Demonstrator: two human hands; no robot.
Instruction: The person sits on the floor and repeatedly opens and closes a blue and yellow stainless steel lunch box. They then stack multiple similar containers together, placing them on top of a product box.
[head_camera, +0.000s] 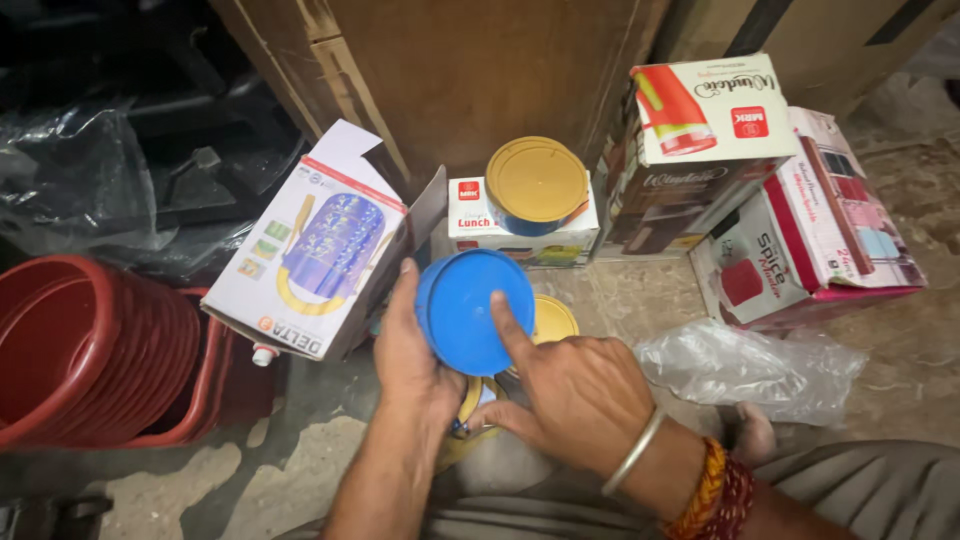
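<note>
Near centre of view: round blue container (474, 311), smooth matte plastic, flat bottom turned toward camera, tilted. Held from its 9 o'clock side by left hand (415, 360), fingers curled around the rim, so grip closed on container. Right hand (570, 385) at 5 o'clock of container, index finger stretched and pressing the blue face, other fingers folded loosely, holding nothing; on the wrist a thin metal bangle (634, 452) and red-orange thread bands (712, 492). Just behind container at 3 o'clock, partly hidden, round yellow lid (553, 318). At 12 o'clock, small white cardboard box (520, 235) with second round container (537, 185) on top, yellow lid, blue body. At 9 o'clock, larger white carton (310, 255), open flap, lying tilted. At 2 o'clock, stacked printed cartons (760, 180). At 4 o'clock, crumpled clear plastic bag (750, 365) on rough concrete floor (900, 380). Far at 9 o'clock, stack of glossy red plastic tubs (90, 350).
</note>
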